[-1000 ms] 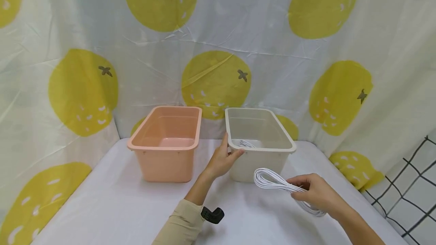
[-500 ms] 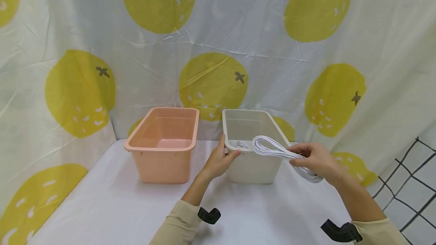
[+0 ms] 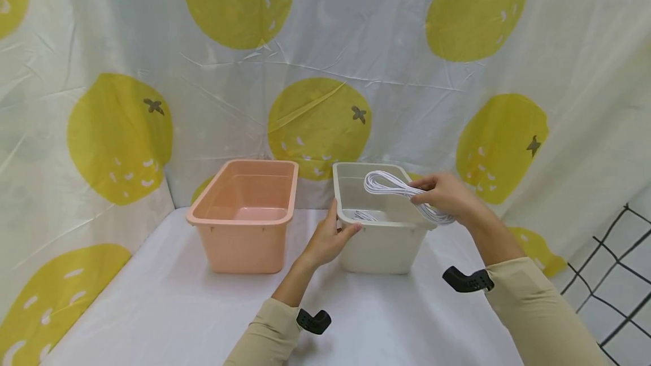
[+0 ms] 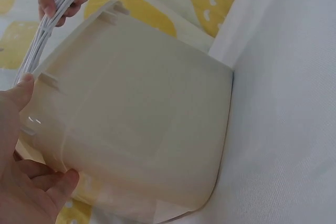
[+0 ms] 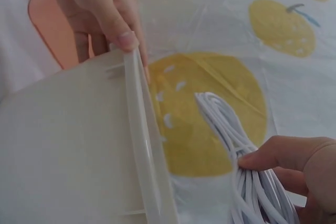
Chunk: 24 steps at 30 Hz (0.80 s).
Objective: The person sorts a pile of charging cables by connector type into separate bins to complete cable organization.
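Observation:
A bundled coil of white cable [image 3: 385, 184] hangs over the cream plastic bin [image 3: 378, 250], pinched about its middle by my right hand [image 3: 447, 196]. In the right wrist view, the thumb and fingers press the cable strands [image 5: 231, 129] together. My left hand [image 3: 324, 243] holds the bin's near left corner. Its thumb lies on the rim and its fingers sit against the side, as the left wrist view shows. Inside the bin, part of another white cable [image 3: 364, 216] shows on the floor; the front rim hides the rest.
A peach plastic bin [image 3: 247, 247] stands to the left of the cream one, nothing visible inside. Both are on a white-covered table [image 3: 168, 309]. A lemon-print curtain [image 3: 229, 106] rises behind them. Black wire grid [image 3: 605, 275] stands at the right.
My right hand has lifted the cable coil from in front of the cream bin, moving it up, forward and slightly left over the opening. The left hand stays on the bin's corner.

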### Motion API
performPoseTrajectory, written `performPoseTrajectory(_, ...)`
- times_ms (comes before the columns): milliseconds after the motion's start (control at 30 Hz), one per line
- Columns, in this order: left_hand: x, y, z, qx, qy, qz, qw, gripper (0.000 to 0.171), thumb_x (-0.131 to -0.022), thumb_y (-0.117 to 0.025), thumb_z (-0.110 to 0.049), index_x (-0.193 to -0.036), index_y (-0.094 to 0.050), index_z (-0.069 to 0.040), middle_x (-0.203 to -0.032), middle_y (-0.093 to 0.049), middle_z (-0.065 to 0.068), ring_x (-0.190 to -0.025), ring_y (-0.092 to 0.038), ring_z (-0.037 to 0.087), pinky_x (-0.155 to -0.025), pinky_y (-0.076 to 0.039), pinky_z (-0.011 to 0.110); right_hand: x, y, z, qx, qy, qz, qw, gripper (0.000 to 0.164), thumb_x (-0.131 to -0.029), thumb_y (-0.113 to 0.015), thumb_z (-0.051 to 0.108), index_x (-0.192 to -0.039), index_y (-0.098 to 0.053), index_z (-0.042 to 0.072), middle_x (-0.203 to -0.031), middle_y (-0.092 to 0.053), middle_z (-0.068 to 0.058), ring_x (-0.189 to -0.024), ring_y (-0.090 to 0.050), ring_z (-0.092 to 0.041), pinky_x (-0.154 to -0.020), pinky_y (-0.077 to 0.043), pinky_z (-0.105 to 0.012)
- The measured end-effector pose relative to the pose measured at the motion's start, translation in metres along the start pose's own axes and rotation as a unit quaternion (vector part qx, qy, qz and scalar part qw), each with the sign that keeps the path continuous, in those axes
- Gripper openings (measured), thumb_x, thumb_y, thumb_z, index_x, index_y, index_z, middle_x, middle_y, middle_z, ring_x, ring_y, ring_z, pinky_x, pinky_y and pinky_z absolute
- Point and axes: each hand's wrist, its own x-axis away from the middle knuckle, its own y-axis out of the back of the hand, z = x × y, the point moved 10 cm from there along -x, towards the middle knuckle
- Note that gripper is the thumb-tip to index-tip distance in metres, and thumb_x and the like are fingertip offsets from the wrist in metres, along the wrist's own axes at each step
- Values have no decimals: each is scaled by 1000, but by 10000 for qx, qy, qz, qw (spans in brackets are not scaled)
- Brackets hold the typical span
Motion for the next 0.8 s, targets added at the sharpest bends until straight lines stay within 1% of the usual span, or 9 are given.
performPoseTrajectory(100, -1, 0, 2, -13, 39, 17, 10000, 77, -101, -69, -9, -161, -20, -5, -146, -52, 25, -131, -55, 38, -104, -48, 54, -10, 1, -1, 58, -77, -126, 9999, 47, -88, -79, 16, -130, -70, -2, -121, -68, -21, -103, -57, -32, -78, -50, -36)
performPoseTrajectory(233, -5, -3, 22, -65, 99, 10, 9999, 79, -102, -69, -13, -162, -17, -8, -150, -49, 23, -132, -54, 38, -104, -48, 56, -23, 0, -8, -100, -339, -353, 9988, 49, -91, -76, 17, -134, -66, -4, -132, -62, -27, -112, -55, -35, -84, -49, -36)
performPoseTrajectory(333, -9, -4, 38, -129, 100, -5, 9999, 82, -102, -69, -17, -164, -15, -13, -152, -48, 20, -133, -54, 37, -104, -48, 55, -33, -3, -15, -363, -516, -661, 9958, 48, -92, -75, 15, -133, -65, -7, -132, -60, -28, -107, -56, -33, -81, -50, -32)
performPoseTrajectory(433, -11, -4, 43, -139, 61, 1, 9999, 82, -102, -69, -22, -164, -15, -17, -153, -48, 17, -133, -54, 33, -104, -48, 54, -41, -6, -19, -419, -524, -1054, 9922, 44, -90, -76, 13, -127, -68, -8, -123, -65, -26, -98, -59, -31, -75, -51, -30)
performPoseTrajectory(500, -11, -4, 44, -143, 50, -4, 9999, 82, -102, -69, -25, -164, -16, -19, -153, -48, 16, -134, -53, 32, -105, -48, 54, -46, -12, -19, -49, -403, -1152, 9925, 43, -89, -76, 14, -126, -69, -7, -119, -68, -25, -99, -63, -34, -80, -53, -35)
performPoseTrajectory(567, -11, -3, 44, -170, 48, -7, 9998, 82, -102, -70, -28, -164, -17, -20, -153, -49, 16, -135, -52, 31, -106, -46, 55, -49, -21, -18, 493, -242, -1039, 9931, 47, -90, -75, 18, -130, -67, -5, -121, -68, -26, -107, -63, -39, -88, -53, -44)
performPoseTrajectory(633, -10, -3, 43, -275, 61, -13, 9996, 82, -102, -70, -31, -164, -17, -19, -153, -49, 16, -136, -50, 32, -107, -45, 57, -50, -29, -17, 1008, -98, -881, 9909, 51, -93, -73, 23, -135, -64, -3, -125, -67, -26, -115, -61, -43, -94, -50, -53)
performPoseTrajectory(700, -11, -2, 43, -454, 95, -30, 9989, 84, -101, -70, -34, -164, -16, -18, -154, -48, 16, -137, -49, 33, -109, -42, 59, -51, -36, -16, 1320, 69, -762, 9883, 54, -94, -71, 26, -139, -61, -1, -126, -66, -26, -117, -60, -46, -95, -49, -58)
performPoseTrajectory(800, -11, 3, 40, -986, 188, -133, 9949, 89, -100, -70, -41, -165, -16, -13, -158, -42, 17, -141, -44, 35, -112, -39, 58, -49, -40, -9, 1521, 296, -846, 9843, 51, -95, -70, 29, -138, -63, 2, -120, -70, -22, -112, -62, -43, -91, -50, -58)
